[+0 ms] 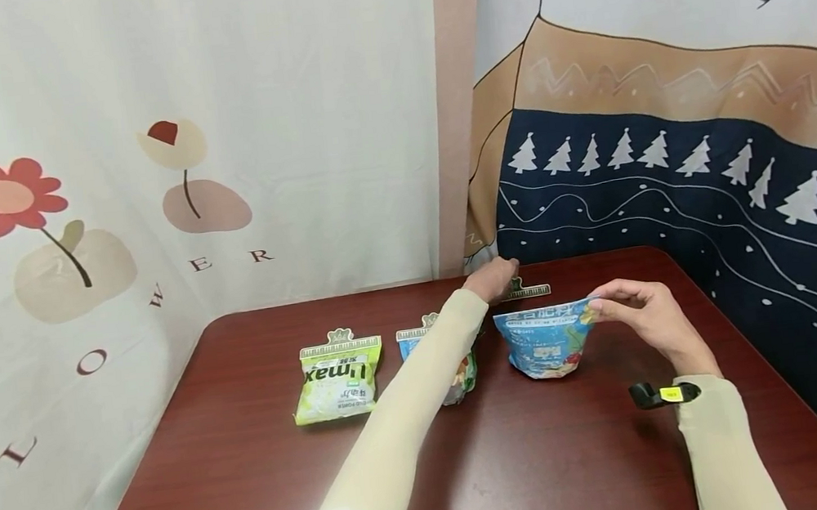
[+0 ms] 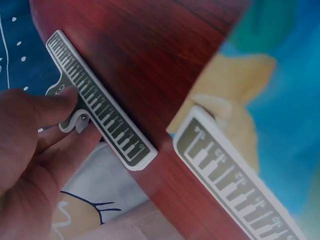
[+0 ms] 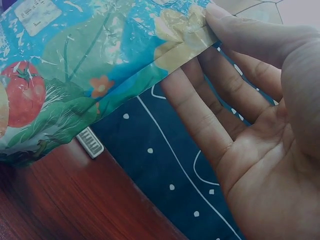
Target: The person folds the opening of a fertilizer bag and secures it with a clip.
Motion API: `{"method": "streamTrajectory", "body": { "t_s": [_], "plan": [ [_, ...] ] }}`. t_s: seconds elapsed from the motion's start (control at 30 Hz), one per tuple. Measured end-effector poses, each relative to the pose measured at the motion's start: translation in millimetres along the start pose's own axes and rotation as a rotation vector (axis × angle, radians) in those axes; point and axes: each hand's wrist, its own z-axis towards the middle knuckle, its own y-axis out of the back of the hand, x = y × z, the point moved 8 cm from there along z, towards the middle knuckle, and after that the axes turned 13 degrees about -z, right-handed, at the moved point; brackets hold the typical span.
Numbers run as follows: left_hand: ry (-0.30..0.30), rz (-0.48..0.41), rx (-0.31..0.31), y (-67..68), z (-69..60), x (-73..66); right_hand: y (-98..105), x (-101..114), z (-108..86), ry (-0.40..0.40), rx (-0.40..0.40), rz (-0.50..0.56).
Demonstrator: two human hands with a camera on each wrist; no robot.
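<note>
My left hand (image 1: 492,280) reaches to the far side of the table. In the left wrist view its thumb and fingers pinch the handle of a sealing clip (image 2: 102,102) printed with piano keys. The clip's bar is apart from any bag. My right hand (image 1: 644,318) pinches the upper right corner of a blue snack bag (image 1: 544,344), which stands upright just in front of that clip. In the right wrist view, the thumb lies over the bag's folded top edge (image 3: 175,55) and the fingers behind it. No clip shows on this bag's top.
A green bag (image 1: 338,383) lies at left with a clip (image 1: 340,342) along its top. Partly hidden under my left sleeve is another clipped bag (image 1: 465,381). The brown table (image 1: 234,436) meets a pale curtain (image 1: 323,132) behind and a dark printed one (image 1: 747,239) at right.
</note>
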Motion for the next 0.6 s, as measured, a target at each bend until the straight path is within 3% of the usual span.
{"method": "streamTrajectory", "body": {
  "t_s": [0.23,0.47,0.6],
  "plan": [
    [-0.044,-0.064,-0.027,9.6,-2.9,-5.2,-0.4,2.2,-0.9,-0.018,0.006,0.037],
    [0.029,-0.202,-0.015,13.1,-4.0,-1.9,-0.2,5.7,-1.7,0.004,0.007,0.036],
    [0.066,-0.234,-0.009,14.3,-2.9,-0.3,-1.8,6.0,-1.1,0.012,0.012,0.062]
  ]
}}
